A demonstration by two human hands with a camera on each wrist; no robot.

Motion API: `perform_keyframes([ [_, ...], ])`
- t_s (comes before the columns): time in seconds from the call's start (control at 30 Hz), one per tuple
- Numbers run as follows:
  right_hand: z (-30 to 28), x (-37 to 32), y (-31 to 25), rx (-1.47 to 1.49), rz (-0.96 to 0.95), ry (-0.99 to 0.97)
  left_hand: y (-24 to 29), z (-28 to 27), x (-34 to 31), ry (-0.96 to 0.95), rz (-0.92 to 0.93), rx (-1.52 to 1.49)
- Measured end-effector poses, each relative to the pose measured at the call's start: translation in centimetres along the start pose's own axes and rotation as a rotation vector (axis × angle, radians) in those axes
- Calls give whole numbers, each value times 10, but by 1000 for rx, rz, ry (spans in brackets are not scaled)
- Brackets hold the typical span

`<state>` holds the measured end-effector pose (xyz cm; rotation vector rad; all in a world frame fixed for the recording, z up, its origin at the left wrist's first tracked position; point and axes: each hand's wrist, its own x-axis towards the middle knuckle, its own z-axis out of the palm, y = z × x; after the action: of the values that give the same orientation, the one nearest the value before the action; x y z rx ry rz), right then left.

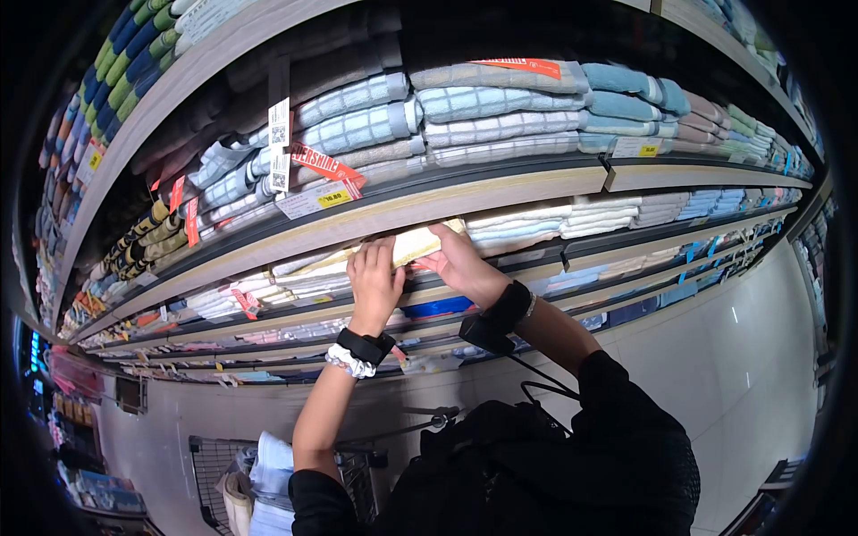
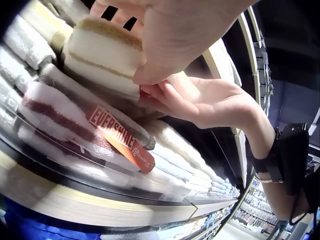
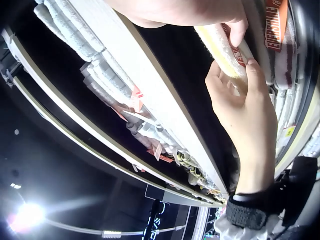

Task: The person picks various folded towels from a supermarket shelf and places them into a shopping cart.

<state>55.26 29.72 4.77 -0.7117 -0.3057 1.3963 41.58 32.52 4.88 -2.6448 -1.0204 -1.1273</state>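
Observation:
A folded white towel with yellow-gold stripes [image 1: 416,243] lies between both hands at the front of a shelf stack. From its left side, my left hand [image 1: 372,284] grips it, fingers over the top and thumb at the front edge, as the left wrist view shows. My right hand [image 1: 460,266] holds the other end, with fingers at the lower front edge. A red label on the towel [image 3: 220,47] shows between the hands in the right wrist view. Beneath it sit more folded towels, one white with a dark red band [image 2: 60,117], beside an orange-red tag [image 2: 122,137].
Just above the hands runs the pale front edge of the upper shelf [image 1: 500,192], with stacked checked towels [image 1: 500,103] over it. Price cards [image 1: 322,198] hang along that edge. Below left stands a wire shopping cart [image 1: 207,482] holding folded fabric goods [image 1: 271,482].

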Motion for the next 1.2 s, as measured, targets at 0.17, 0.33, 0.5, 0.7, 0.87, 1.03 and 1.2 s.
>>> perform_keyframes([
  [0.17, 0, -28, -5, -29, 67, 14, 4, -1, -6, -136, 73, -61],
  [0.33, -16, -33, -12, -502, -11, -34, 1, 3, -9, -195, 73, -167],
  [0.5, -31, -23, -1, -740, -269, -283, -11, -2, -4, -306, 10, -355],
  [0.7, -51, -11, 11, -1433, -653, -246, -12, -8, 3, -396, -87, -470],
  [0.87, -58, -14, 20, -1691, -754, -166, -10, -11, 1, -388, 209, -365],
  [1.03, -57, -24, 16, -1624, -710, -205, 4, -25, -1, -378, 216, -258],
  [1.2, -61, -34, 15, -1532, -636, -276, 7, -30, -7, -455, -211, -160],
])
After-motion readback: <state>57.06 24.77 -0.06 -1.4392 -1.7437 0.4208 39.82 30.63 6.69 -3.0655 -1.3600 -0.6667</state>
